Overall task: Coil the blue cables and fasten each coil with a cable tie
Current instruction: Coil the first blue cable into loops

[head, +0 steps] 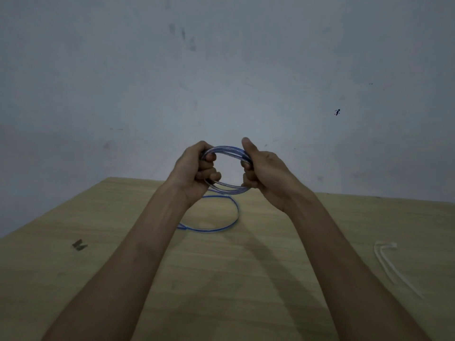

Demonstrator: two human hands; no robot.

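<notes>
holding a blue cable coil (225, 168) raised above the wooden desk (270, 267), the left hand (197, 172) and right hand (262, 172) each keep a closed grip on opposite sides. a loose tail (216, 226) loops on the desk below. white cable ties (391, 264) lie well apart, right. keeping loops even and one grip tight should help while winding the tail.

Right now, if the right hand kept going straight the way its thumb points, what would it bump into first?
Probably nothing close. The right hand grips the blue cable coil with its thumb pointing up and away from the person. Past it only the grey wall shows, so that would come first, though how far back it stands is unclear.
</notes>
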